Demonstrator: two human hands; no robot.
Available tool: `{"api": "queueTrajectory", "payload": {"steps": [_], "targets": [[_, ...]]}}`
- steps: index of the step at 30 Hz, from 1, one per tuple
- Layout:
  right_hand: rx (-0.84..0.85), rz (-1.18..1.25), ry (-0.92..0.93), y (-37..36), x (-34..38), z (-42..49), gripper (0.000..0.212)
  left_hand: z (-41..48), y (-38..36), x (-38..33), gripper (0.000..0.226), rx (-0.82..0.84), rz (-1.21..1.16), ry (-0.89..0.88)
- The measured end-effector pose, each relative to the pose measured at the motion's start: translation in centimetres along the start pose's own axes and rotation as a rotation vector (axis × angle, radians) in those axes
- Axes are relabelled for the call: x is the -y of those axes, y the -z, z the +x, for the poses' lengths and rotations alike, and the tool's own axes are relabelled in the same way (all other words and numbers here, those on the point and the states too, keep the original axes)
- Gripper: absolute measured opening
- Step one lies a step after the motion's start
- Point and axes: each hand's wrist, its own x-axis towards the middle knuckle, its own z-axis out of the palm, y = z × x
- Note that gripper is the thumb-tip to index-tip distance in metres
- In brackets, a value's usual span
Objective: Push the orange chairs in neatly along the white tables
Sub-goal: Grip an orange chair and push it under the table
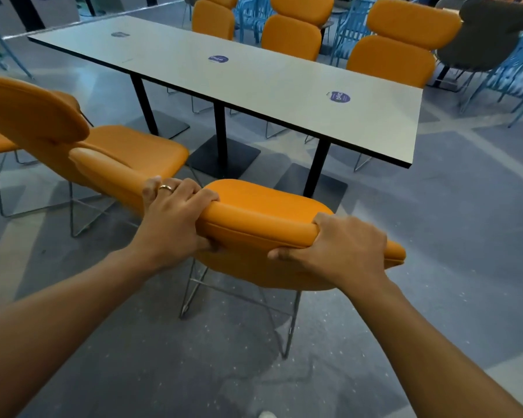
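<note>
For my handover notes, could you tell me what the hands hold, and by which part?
Both grip the nearest orange chair by its top backrest cushion: left hand at its left end, right hand near its right end.

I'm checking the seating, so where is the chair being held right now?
In the head view, the held orange chair is lower centre, gripped by the left hand and right hand, on the near side of the white table.
</note>
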Motion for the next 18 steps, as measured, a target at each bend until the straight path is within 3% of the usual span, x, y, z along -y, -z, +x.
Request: {"api": "queueTrajectory", "payload": {"steps": [13,18], "targets": [[0.052,0.040,-0.077,1.3,1.8,-0.6,0.108,0.4,-1.2,2.7,0.067,-0.171,-0.112,-0.172],[0.018,0.032,-0.126,0.7,4.4,-1.1,0.101,1.1,-1.2,5.3,0.068,-0.171,-0.127,-0.219]]}}
